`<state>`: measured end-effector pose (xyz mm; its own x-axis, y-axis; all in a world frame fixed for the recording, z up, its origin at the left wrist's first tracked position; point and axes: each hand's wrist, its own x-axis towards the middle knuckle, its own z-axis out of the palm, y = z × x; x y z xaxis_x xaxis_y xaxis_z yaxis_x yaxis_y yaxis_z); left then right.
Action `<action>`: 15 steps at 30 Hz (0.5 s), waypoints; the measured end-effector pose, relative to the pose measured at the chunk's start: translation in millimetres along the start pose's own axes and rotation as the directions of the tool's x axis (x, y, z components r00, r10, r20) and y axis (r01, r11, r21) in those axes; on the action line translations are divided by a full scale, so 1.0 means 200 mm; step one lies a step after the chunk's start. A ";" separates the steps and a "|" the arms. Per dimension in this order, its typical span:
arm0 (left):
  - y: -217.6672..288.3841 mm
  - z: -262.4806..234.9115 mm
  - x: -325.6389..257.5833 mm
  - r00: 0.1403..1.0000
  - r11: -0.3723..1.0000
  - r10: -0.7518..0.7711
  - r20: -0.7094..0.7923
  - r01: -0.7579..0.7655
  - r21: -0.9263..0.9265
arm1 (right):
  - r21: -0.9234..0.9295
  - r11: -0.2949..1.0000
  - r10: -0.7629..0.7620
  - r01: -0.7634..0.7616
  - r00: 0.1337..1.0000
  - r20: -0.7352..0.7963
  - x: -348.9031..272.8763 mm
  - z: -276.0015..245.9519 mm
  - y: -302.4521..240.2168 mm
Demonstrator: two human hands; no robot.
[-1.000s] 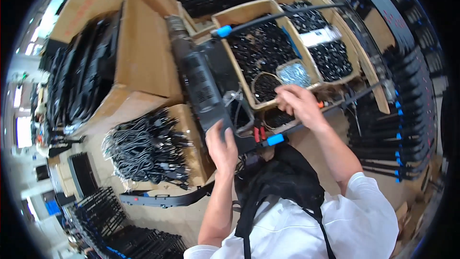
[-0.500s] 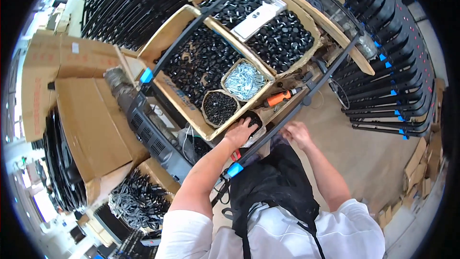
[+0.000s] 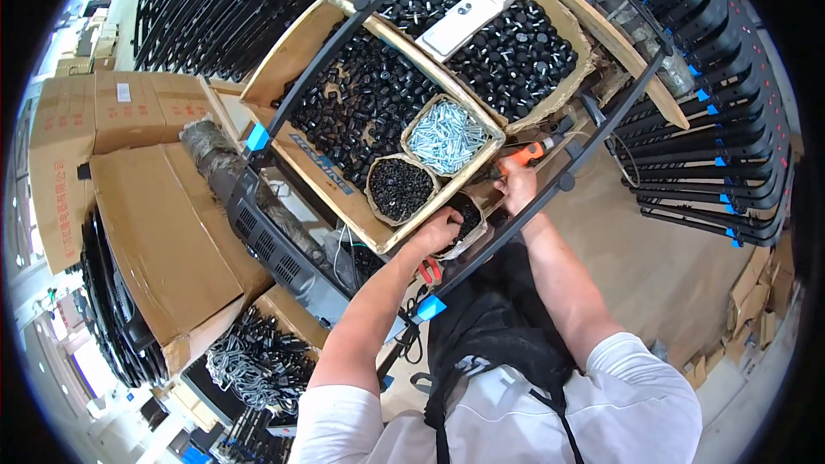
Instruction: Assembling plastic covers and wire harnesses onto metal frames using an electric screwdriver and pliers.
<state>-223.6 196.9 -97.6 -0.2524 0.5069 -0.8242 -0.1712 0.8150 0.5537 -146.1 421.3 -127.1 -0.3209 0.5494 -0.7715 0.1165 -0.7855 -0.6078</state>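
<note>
My left hand reaches into a small container of black screws, its fingers curled together at the edge of the pile. Whatever they pinch is hidden. My right hand has its fingers wrapped around an orange electric screwdriver, which lies beside the parts boxes. Next to my left hand, a lined tub of small black parts and a box of long silver screws sit inside a large cardboard box of black plastic pieces. Red-handled pliers lie just below my left wrist.
A black metal frame with blue end pieces crosses over the boxes and between my arms. Black knobs with metal studs fill another box at the back. Stacked black frames stand right; large cartons and bundled cables are left.
My right hand has moved forward from beside the frame and closed on the orange screwdriver. My left hand's fingers, spread over the black screws before, are now curled together.
</note>
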 end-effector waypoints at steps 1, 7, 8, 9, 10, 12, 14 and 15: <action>0.02 0.04 0.03 1.000 1.000 0.010 0.017 -0.010 -0.008 | 0.073 0.992 0.098 -0.106 0.989 0.110 0.06 -0.13 -0.05; -0.01 0.05 0.02 0.987 0.682 -0.122 0.104 0.160 -0.714 | 0.136 0.957 0.195 -0.256 0.916 0.351 -0.04 -0.33 -0.26; -0.03 0.03 0.01 0.986 0.645 -0.100 0.130 0.164 -0.746 | 0.125 0.970 0.139 -0.207 0.900 0.413 -0.17 -0.31 -0.32; -0.02 0.04 0.01 0.987 0.645 -0.095 0.132 0.162 -0.747 | 0.124 0.971 0.135 -0.202 0.902 0.411 -0.28 -0.32 -0.36; -0.01 0.04 0.00 0.983 0.595 -0.061 0.171 0.173 -0.785 | 0.187 0.961 0.129 -0.204 0.929 0.346 -0.37 -0.32 -0.39; 0.02 0.04 -0.02 0.978 0.542 -0.019 0.207 0.184 -0.820 | 0.250 0.948 0.123 -0.196 0.952 0.280 -0.48 -0.41 -0.38; 0.09 0.04 -0.05 0.956 0.463 0.009 0.292 0.255 -0.849 | 0.125 0.988 0.037 -0.092 0.922 0.386 -0.58 -0.54 -0.39; 0.11 0.04 -0.07 0.956 0.464 0.014 0.292 0.253 -0.849 | 0.124 0.988 0.033 -0.087 0.922 0.386 -0.63 -0.58 -0.39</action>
<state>-215.5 210.5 -74.1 0.0347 0.5780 -0.8153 -0.9517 0.2681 0.1496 -5.7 445.0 -4.0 -0.6549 0.3705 -0.6587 0.0267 -0.8597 -0.5101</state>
